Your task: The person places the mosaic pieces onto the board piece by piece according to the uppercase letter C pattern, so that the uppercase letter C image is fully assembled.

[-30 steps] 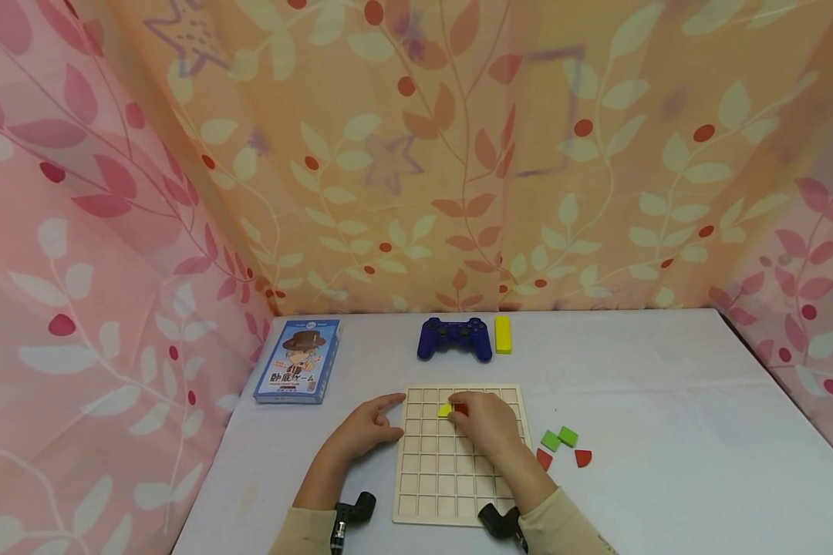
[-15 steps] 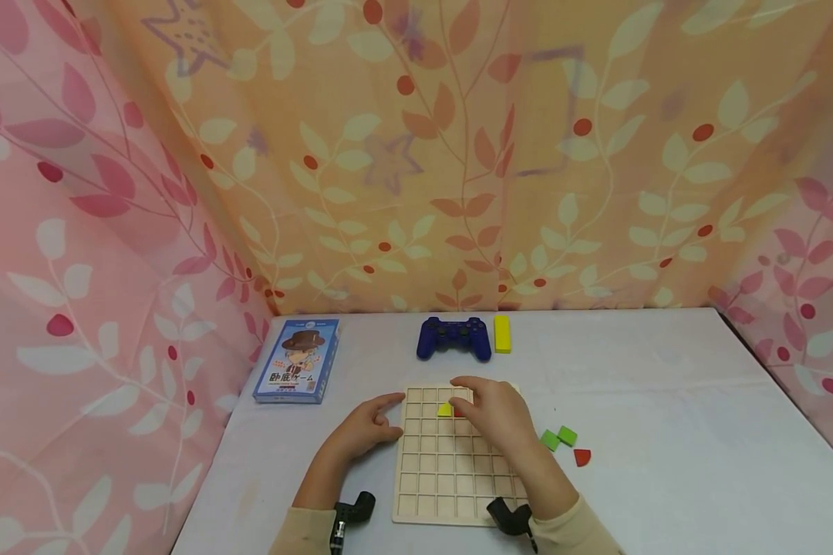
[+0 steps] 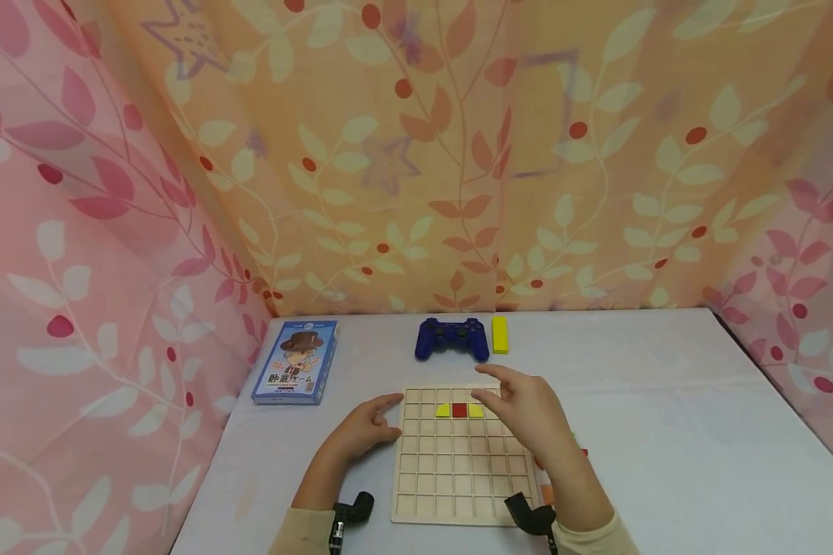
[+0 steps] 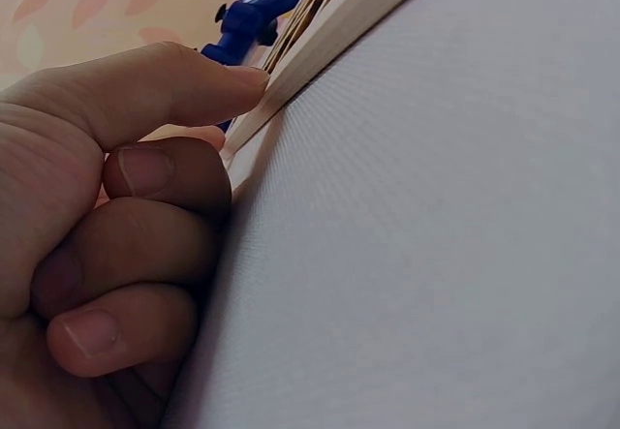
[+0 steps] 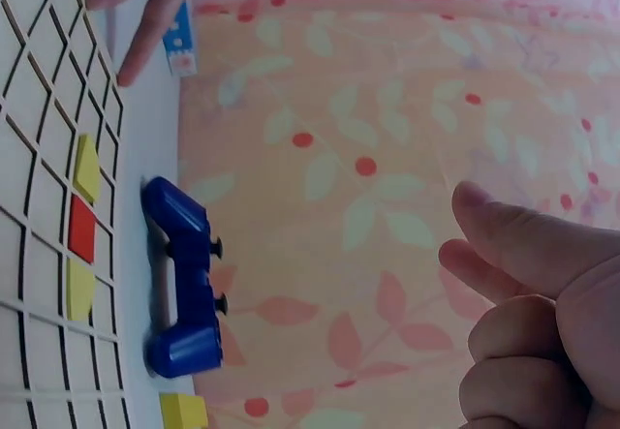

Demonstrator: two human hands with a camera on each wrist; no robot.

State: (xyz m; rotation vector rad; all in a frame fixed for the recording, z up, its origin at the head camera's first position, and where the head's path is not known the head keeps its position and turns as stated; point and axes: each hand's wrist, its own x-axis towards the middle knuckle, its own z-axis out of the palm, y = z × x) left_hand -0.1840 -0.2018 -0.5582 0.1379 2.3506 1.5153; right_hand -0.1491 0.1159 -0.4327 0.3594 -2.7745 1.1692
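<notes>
Booth: floral curtains (image 3: 430,185), white table (image 3: 666,401)

Grid board (image 3: 426,465) was pale, bare-looking wood, matt; its edge, close up, looked smooth. Yellow tiles (image 3: 443,411) and red tile (image 3: 460,411) had smooth, evenly coloured faces; plastic or painted wood, could not tell. Game controller (image 3: 452,340) looked moulded in blue plastic, smooth, soft sheen. Yellow block (image 3: 500,335) was smooth, material uncertain. Box (image 3: 295,362) appeared to be printed card, smooth-faced. Table cover (image 3: 666,416) was white cloth, matt, fine weave visible near the left wrist, faintly creased. Curtain (image 3: 361,193) was printed fabric, matt, softly rippled. Sleeves (image 3: 311,530) were plain beige cloth, matt. Wrist devices (image 3: 530,515) looked like black plastic.
</notes>
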